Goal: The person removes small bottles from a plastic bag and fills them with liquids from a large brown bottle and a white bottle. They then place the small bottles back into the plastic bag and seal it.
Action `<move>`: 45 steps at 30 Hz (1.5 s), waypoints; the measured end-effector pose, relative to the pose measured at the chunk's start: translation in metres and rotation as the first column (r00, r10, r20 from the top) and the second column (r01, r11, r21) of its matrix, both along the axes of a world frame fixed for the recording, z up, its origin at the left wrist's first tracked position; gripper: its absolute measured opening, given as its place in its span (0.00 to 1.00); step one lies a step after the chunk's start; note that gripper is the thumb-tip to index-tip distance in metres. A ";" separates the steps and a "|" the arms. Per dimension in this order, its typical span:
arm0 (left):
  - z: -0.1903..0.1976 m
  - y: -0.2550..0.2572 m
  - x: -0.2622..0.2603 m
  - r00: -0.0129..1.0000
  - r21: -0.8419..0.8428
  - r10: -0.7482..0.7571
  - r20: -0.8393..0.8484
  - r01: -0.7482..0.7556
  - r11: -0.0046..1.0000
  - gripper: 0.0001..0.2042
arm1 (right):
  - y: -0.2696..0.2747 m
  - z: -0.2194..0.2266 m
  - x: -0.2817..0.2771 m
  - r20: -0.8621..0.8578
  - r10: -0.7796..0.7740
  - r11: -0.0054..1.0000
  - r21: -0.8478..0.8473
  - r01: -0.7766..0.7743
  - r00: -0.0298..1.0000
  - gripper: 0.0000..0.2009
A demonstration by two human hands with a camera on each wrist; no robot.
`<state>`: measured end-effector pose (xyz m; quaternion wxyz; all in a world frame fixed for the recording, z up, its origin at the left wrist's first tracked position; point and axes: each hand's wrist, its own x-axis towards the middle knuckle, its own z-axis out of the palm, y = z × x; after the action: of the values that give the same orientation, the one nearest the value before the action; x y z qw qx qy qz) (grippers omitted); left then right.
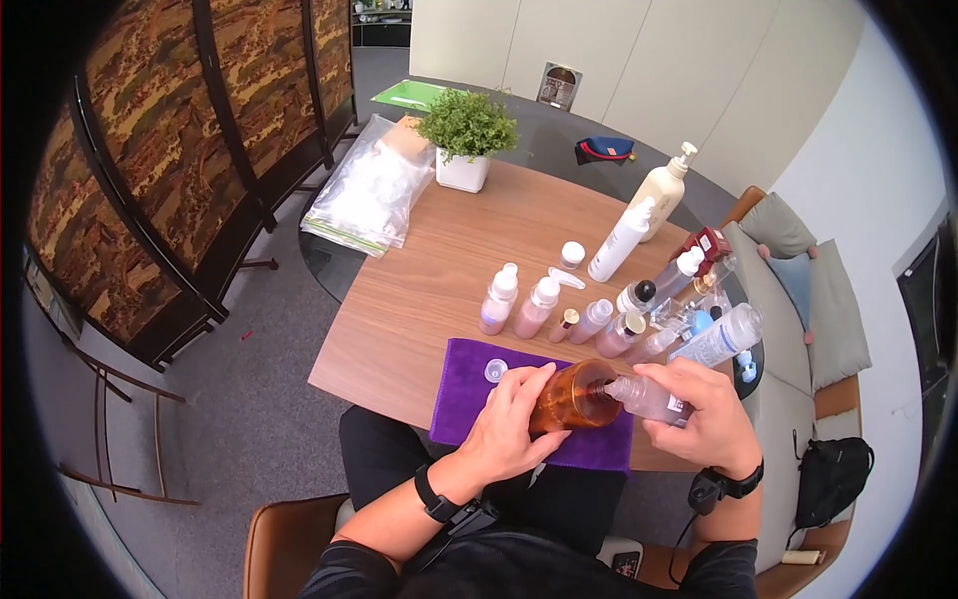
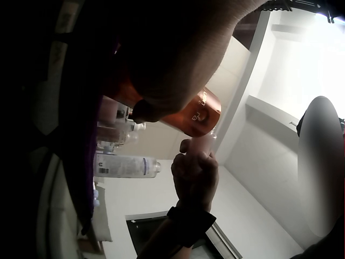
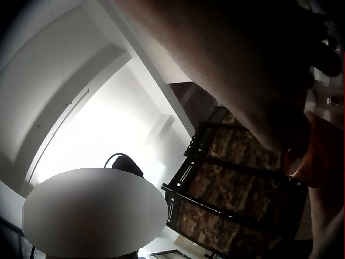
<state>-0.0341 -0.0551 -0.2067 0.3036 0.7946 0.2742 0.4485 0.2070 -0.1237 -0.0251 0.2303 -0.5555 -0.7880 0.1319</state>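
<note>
My left hand (image 1: pixel 504 427) grips an amber bottle (image 1: pixel 577 399), tilted over a purple towel (image 1: pixel 461 394) with its mouth to the right. In my right hand (image 1: pixel 707 417) is a small clear bottle (image 1: pixel 647 395) of pinkish liquid, tipped so its neck meets the amber bottle's mouth. The left wrist view shows the amber bottle (image 2: pixel 202 114) from below, with the right hand (image 2: pixel 193 175) close beside its end. Part of the amber bottle (image 3: pixel 318 156) also appears in the right wrist view. A small clear cap (image 1: pixel 496 370) lies on the towel.
Several pinkish bottles stand behind the towel, among them a pump bottle (image 1: pixel 499 301). A large clear bottle (image 1: pixel 720 334) is near my right hand. Farther back are a white spray bottle (image 1: pixel 621 242), a cream pump bottle (image 1: pixel 661 195), a potted plant (image 1: pixel 463 170) and a plastic bag (image 1: pixel 369 195).
</note>
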 end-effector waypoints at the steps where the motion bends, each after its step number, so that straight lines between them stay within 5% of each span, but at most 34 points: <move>1: 0.000 0.000 0.000 1.000 0.001 0.001 -0.004 -0.001 1.000 0.50 | 0.000 0.001 0.000 0.004 0.001 1.000 -0.001 -0.001 1.000 0.30; 45: 0.003 -0.001 -0.001 1.000 0.009 -0.001 0.019 0.001 1.000 0.48 | 0.005 0.028 -0.008 0.169 0.002 0.997 -0.082 0.013 0.986 0.26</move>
<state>-0.0350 -0.0559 -0.2038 0.3028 0.7919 0.2687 0.4571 0.1988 -0.1191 0.0033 0.1399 -0.5759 -0.7970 0.1162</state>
